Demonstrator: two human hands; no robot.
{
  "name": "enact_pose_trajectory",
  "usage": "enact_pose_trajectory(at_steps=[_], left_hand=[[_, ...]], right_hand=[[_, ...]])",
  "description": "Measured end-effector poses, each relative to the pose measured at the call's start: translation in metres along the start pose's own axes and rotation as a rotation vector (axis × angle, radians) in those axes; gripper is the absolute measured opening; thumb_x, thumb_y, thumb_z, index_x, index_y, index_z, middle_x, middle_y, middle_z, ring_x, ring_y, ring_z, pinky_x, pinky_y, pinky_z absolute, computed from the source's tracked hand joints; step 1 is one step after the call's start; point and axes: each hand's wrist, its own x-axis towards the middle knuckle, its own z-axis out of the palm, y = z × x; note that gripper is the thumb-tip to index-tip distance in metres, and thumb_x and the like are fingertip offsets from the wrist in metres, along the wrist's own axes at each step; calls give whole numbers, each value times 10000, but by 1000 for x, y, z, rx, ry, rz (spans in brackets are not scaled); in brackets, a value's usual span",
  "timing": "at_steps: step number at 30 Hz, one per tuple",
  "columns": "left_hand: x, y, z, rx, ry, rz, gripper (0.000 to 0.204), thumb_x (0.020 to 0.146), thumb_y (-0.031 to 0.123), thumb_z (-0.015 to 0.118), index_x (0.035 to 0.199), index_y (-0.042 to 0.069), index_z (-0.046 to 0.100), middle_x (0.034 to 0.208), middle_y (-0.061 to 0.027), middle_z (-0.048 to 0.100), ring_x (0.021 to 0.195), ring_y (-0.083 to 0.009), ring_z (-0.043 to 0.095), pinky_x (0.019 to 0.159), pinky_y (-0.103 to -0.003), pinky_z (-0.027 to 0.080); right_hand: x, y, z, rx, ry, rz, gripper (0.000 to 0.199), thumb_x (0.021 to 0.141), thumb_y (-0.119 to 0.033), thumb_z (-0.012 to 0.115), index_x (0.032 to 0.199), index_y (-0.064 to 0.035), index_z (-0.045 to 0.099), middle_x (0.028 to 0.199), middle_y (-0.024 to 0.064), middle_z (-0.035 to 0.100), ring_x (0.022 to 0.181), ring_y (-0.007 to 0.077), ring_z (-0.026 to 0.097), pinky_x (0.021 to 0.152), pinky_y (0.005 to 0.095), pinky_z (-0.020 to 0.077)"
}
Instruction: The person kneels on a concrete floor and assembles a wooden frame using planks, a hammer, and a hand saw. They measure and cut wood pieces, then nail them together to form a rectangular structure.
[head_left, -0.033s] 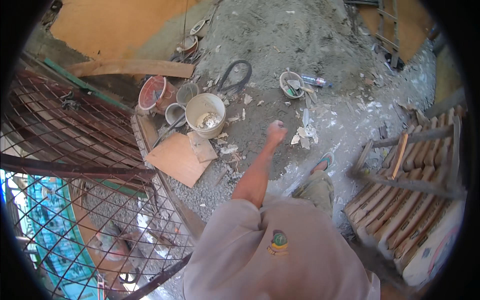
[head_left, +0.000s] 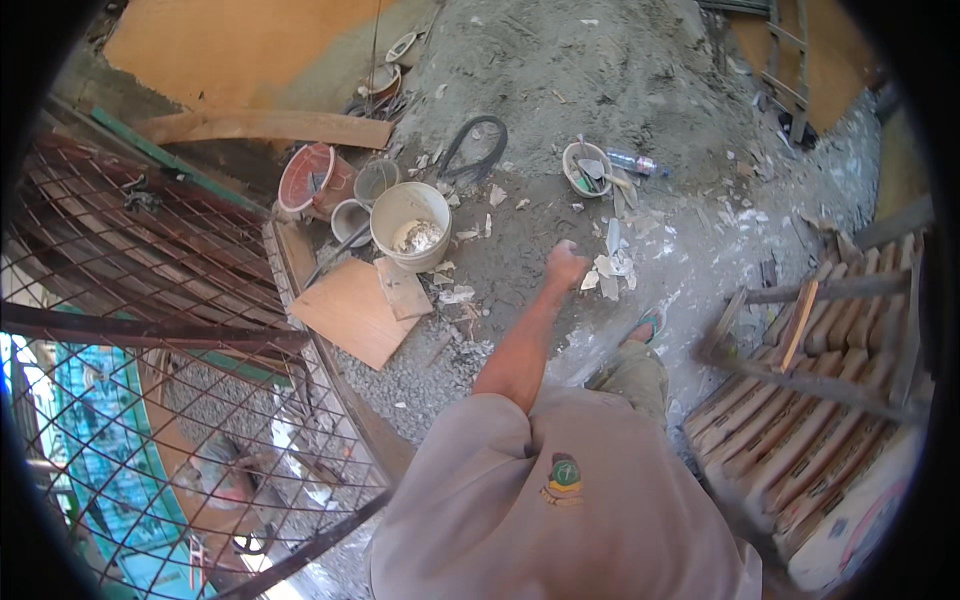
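The person stood over a dusty floor, one arm stretched down and forward. The hand point(head_left: 566, 264) at its end, apparently the left by the shoulder it sprang from, was curled into a loose fist above the grey sand; whether anything lay inside it could not be told. The right hand was not in view.

Just right of that fist lay a scatter of white broken pieces point(head_left: 610, 272), the nearest things to it, strewn flat on the ground as rubble falls. To the left, a little farther off, a white bucket point(head_left: 410, 225) stood upright with pale lumps in its bottom, set where the hand could reach it. Against its near side leaned a small wooden board point(head_left: 403, 288), overlapping a larger orange board point(head_left: 350, 312) lying flat.

Far left of the bucket sat a red bucket point(head_left: 312, 180) tipped on its side beside two smaller grey pots. Farther off, a small bowl point(head_left: 586, 168) held a trowel, with a plastic bottle point(head_left: 634, 162) just beyond it to the right. A foot in a green sandal point(head_left: 645, 325) was planted near the pieces. A rusty wire mesh point(head_left: 150, 330) filled the left, stacked planks point(head_left: 830, 380) the right.
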Motion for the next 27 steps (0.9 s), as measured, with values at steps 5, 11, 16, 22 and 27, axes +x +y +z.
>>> enact_pose_trajectory(at_steps=[5,11,16,22,27], left_hand=[[32,-6,153,315,-206,10,461,751,199,648,1170,9,605,1063,-231,654,1083,-352,606,907,-424,483],[74,-72,184,393,-382,-53,408,862,378,577,1106,66,670,992,-190,673,864,-359,631,792,-476,488],[87,-133,122,576,-555,102,315,827,320,613,1015,77,685,951,-145,688,876,-315,648,773,-470,493],[253,5,216,1278,-905,127,326,789,319,633,1013,86,671,953,-161,680,889,-333,641,788,-480,486],[455,142,281,1045,-495,328,335,751,330,642,934,50,673,944,-198,671,898,-363,641,790,-488,490]], right_hand=[[182,-76,-265,45,87,-132,178,926,-177,496,1025,-59,585,789,70,577,670,164,567,572,348,480],[251,-210,-620,270,641,-210,307,931,-285,555,1150,-73,597,795,25,618,668,123,600,559,278,462],[331,-271,-662,-78,902,-454,313,911,-247,559,1106,-9,612,842,148,645,714,231,652,674,381,512],[380,-111,-475,-369,261,-444,460,823,-399,626,1063,-9,662,1043,253,645,980,395,620,893,463,475],[353,-110,-506,37,24,308,483,856,-430,617,1098,-14,653,1094,201,648,932,331,655,829,424,513]])
